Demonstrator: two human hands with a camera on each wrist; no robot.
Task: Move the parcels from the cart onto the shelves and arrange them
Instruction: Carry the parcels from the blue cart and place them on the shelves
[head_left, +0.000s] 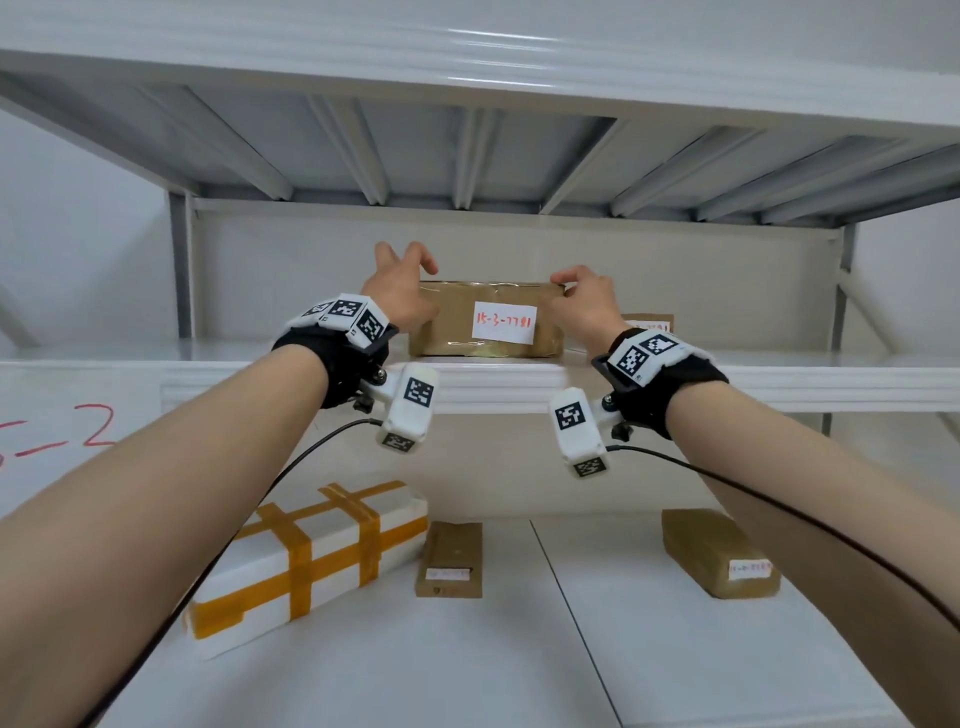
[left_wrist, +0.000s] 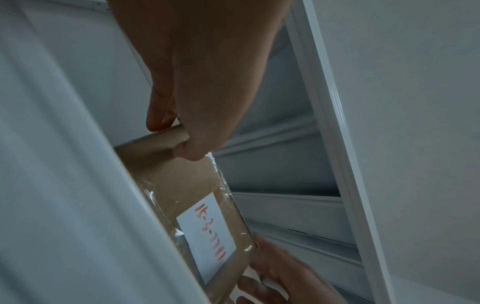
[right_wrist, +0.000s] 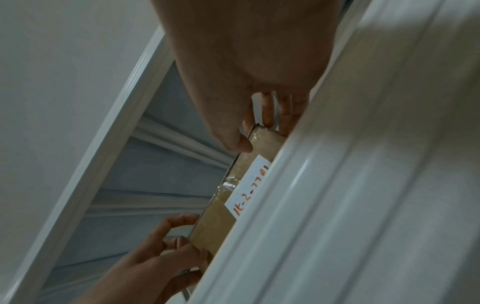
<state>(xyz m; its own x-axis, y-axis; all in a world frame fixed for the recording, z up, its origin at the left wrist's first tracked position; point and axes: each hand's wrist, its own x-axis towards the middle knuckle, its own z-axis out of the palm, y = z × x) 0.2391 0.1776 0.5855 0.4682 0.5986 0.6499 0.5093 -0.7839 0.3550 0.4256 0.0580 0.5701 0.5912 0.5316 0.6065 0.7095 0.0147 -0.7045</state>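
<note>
brown parcel (head_left: 485, 322) on upper shelf (head_left: 498, 375), left hand (head_left: 402, 291) gripping its left end, right hand (head_left: 584, 301) pinching top right corner

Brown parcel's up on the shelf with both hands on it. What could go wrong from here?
1. The brown parcel sits near the front lip of the upper shelf; if the left hand and right hand let go early or drag it back, it might tip off.
2. Another parcel stands behind it to the right; a push inward may knock that one askew.
3. The wrist cables hang over the lower-shelf parcels and might snag them.
</note>
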